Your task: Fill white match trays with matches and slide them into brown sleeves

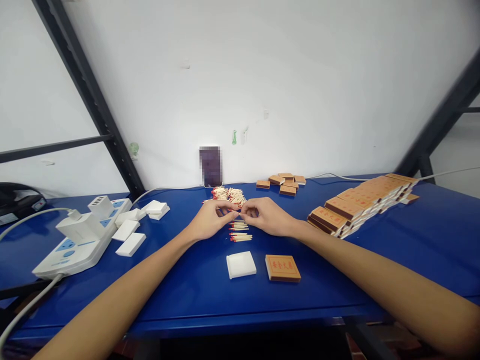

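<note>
A loose heap of thin pale wooden matches with red heads (234, 195) lies towards the back of the blue, glossy table (195, 295), near the wall. Just in front of it, more matches are laid out in small bunches (240, 237), their red heads to the left.

The person's two bare hands meet between heap and bunches. The left hand (210, 220) and the right hand (267, 216) both have fingers curled in, thumb and forefinger drawn close, with the fingertips almost touching one another; from here I cannot tell whether a match is pinched between them.

Nearer the person sits a flat white rectangular piece (241, 264), and just beside it an orange-and-brown cardboard matchbox with red characters (282, 268). Off to the right runs a long, layered stack of similar matchboxes (360, 197); a smaller jumble of brown matchboxes (285, 183) lies by the wall. A dark upright rectangle, blurred over (211, 166), stands behind the heap. On the left are several small white rectangular pieces (131, 244), next to a white power strip with blue sockets (84, 252) carrying white plugs.
</note>
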`<state>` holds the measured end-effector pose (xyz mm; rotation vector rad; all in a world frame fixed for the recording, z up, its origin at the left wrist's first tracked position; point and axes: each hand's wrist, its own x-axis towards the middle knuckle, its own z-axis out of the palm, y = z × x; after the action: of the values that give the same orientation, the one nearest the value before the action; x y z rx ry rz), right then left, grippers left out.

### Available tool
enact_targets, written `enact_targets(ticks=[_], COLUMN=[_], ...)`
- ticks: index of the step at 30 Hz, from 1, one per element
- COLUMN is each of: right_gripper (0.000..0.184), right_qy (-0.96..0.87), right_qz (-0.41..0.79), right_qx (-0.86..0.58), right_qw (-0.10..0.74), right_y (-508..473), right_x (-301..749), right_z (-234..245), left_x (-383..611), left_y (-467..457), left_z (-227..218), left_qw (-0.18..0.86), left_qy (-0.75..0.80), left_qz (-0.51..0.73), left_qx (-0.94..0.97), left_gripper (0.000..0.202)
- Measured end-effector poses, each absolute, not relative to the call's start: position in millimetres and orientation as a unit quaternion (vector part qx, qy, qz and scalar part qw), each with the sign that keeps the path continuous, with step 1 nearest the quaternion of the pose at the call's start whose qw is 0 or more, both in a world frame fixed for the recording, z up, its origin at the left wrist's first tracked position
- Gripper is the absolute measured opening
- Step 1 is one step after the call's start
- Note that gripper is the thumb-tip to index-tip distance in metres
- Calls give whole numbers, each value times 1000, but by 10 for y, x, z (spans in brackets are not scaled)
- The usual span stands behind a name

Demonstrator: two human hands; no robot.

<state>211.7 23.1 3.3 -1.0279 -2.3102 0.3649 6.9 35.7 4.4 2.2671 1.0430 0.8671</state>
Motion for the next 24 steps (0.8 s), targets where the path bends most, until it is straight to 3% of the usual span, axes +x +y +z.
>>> enact_targets(ticks=[3, 8, 18, 24], right_gripper=[14, 16, 15, 15], right_qy=[-891, -897, -866, -871], right_qz=[64, 56, 19, 19], right_qx=[-379, -374, -463, -453], right_qw=[243, 231, 188, 190], right_y=[235, 206, 339, 360], right_x=[2144, 2144, 2239, 2242], right_z=[36, 45, -43, -51], left_x=[52, 38, 56, 45], left_y=[350, 338, 145, 189], left_z=[35, 4, 96, 55], left_qw=[157, 121, 143, 172], left_qy=[371, 344, 305, 320], left_qz=[264, 199, 161, 207], left_qx=[877, 910, 928, 908], left_gripper=[30, 43, 45, 37])
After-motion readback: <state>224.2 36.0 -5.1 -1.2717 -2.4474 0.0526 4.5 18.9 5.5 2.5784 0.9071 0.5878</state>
